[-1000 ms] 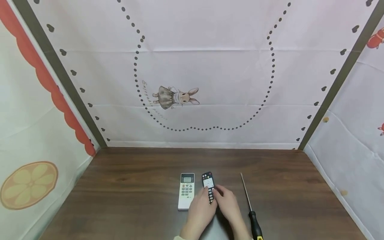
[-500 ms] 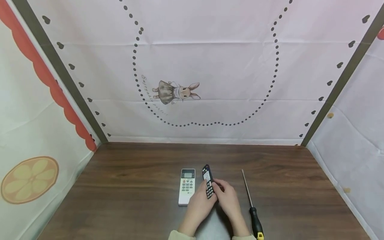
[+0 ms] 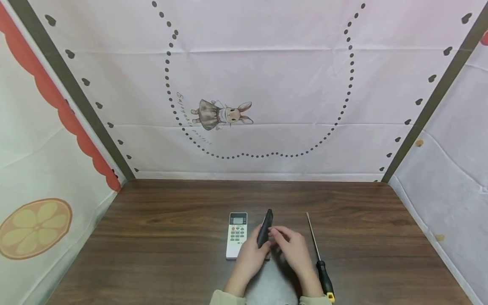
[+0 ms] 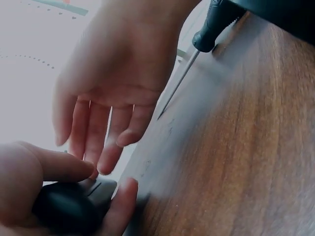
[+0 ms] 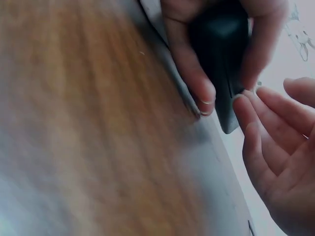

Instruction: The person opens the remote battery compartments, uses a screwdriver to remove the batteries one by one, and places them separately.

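Head view: high, farther back, facing forward and down over tabletop [image 3: 171, 250]. Wrist views: close-up, tilted. All share left hand [image 3: 249, 254], right hand [image 3: 295, 252], black remote [image 3: 265, 229].

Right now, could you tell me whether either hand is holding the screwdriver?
No, the screwdriver lies on the table, beside the right hand.

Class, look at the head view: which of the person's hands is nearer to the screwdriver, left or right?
Right. The right hand is just left of the screwdriver, not touching it. The left hand, holding the black remote control, is farther left, beyond the right hand.
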Available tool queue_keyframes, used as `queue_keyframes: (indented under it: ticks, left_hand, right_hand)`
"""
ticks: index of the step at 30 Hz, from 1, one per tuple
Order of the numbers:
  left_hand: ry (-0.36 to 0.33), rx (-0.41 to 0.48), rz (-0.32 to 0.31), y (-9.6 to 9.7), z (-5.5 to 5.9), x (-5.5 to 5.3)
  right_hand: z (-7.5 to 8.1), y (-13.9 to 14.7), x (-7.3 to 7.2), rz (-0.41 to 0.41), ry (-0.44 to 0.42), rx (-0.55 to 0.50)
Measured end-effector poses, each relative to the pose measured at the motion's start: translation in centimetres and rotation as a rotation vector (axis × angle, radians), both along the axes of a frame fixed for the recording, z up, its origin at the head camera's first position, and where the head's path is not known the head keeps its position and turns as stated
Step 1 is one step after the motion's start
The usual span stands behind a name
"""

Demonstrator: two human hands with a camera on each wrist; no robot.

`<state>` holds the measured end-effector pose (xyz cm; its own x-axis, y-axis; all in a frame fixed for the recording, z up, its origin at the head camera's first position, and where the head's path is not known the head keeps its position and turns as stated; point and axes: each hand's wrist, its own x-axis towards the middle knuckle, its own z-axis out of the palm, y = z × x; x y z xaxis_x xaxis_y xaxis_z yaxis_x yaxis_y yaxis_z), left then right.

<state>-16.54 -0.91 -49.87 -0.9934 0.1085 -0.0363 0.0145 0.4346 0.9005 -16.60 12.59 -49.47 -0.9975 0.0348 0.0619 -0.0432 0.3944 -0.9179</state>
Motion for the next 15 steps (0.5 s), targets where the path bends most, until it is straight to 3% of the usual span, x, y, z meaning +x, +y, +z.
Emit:
queue_keyframes:
  ticks: [6, 10, 15]
  left_hand:
    - [-0.077, 0.149, -0.008, 0.2, -0.3, 0.3]
    - [-0.073, 0.122, 0.003, 0.3, -0.2, 0.3]
    - [-0.004, 0.042, -0.003, 0.1, 0.1, 0.1]
  right_hand:
    - [0.6, 0.5, 0.0, 0.022, -0.021, -0.067]
    - [2.0, 0.5, 0.5, 0.039, -0.004, -0.080]
    - [4.3, 0.5, 1.1, 0.063, -0.004, -0.085]
